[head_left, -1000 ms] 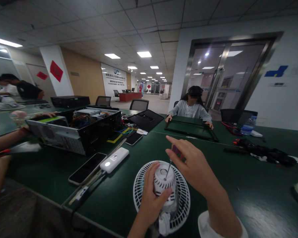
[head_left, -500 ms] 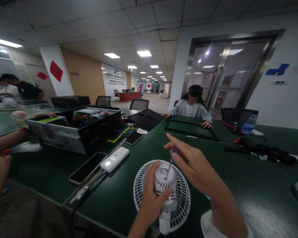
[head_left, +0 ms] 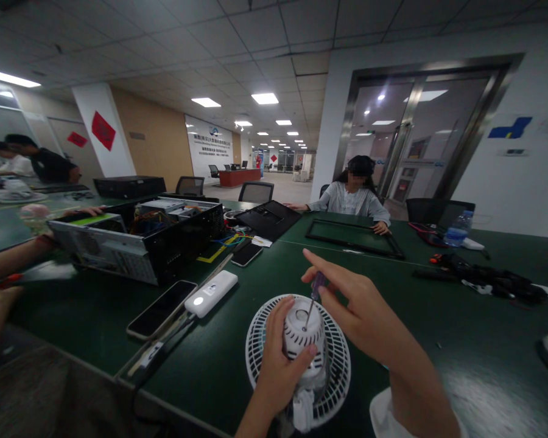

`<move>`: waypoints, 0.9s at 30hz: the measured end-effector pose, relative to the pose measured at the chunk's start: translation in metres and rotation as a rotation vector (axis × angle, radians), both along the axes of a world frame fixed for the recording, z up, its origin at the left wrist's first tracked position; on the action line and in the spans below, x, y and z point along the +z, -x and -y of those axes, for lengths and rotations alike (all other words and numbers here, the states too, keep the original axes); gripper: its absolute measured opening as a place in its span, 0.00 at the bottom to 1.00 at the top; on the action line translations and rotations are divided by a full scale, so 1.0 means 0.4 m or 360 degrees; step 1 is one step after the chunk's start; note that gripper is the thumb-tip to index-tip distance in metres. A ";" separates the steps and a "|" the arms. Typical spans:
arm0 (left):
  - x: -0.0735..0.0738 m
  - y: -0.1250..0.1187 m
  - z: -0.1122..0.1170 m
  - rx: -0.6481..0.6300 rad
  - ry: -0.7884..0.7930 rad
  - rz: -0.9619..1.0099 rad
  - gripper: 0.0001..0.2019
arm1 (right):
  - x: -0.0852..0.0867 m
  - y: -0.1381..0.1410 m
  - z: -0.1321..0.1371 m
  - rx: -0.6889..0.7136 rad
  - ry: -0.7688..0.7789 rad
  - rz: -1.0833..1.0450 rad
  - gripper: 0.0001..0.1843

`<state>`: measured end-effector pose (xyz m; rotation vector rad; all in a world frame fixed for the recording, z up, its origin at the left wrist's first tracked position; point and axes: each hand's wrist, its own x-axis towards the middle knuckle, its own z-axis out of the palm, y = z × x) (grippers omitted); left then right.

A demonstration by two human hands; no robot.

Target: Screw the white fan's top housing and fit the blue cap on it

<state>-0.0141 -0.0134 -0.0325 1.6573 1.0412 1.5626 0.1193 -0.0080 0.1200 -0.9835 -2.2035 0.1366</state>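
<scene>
A white fan (head_left: 340,371) lies face down on the green table, its slotted motor housing (head_left: 308,313) pointing up. My left hand (head_left: 278,359) is wrapped round the left side of that housing, thumb across its front. In my right hand (head_left: 351,298) is a small screwdriver (head_left: 317,286) with a purple handle, pinched between thumb and fingers while the index finger points out past it. The screwdriver's shaft slants down, and its tip meets a screw hole on top of the housing.
Left of the fan are a white power bank (head_left: 212,295) with a cable, a phone (head_left: 162,309) and another phone (head_left: 246,253). An opened computer case (head_left: 132,243) stands beyond. Across the table a person (head_left: 356,194) touches a black frame (head_left: 354,237). Black straps (head_left: 488,277) lie right.
My right hand and the screwdriver handle have shifted slightly left and tilted. My left hand and the fan stay put. The person opposite has moved one hand onto the black panel.
</scene>
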 end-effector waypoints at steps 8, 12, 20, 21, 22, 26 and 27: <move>0.002 -0.002 0.001 0.0012 -0.0011 -0.0004 0.29 | 0.000 0.012 -0.010 -0.0218 -0.0126 0.0077 0.08; 0.001 -0.002 0.001 0.0006 -0.0009 -0.0025 0.29 | -0.007 0.016 -0.015 -0.0323 -0.0179 0.0096 0.09; -0.002 -0.001 -0.001 0.0002 -0.0016 -0.0007 0.29 | 0.000 -0.003 0.002 -0.0082 -0.0106 -0.0014 0.19; -0.002 -0.001 -0.001 0.0000 -0.0014 -0.0004 0.29 | 0.001 -0.002 0.003 -0.0085 -0.0119 -0.0002 0.18; -0.003 -0.001 0.000 0.0001 -0.0012 -0.0003 0.29 | 0.002 0.000 0.003 -0.0095 -0.0135 0.0013 0.17; -0.004 -0.002 -0.001 0.0006 -0.0019 -0.0018 0.29 | 0.001 0.009 -0.004 -0.0200 -0.0200 0.0058 0.09; -0.004 -0.002 -0.001 0.0008 -0.0025 -0.0021 0.29 | 0.001 0.010 -0.006 -0.0238 -0.0217 0.0077 0.07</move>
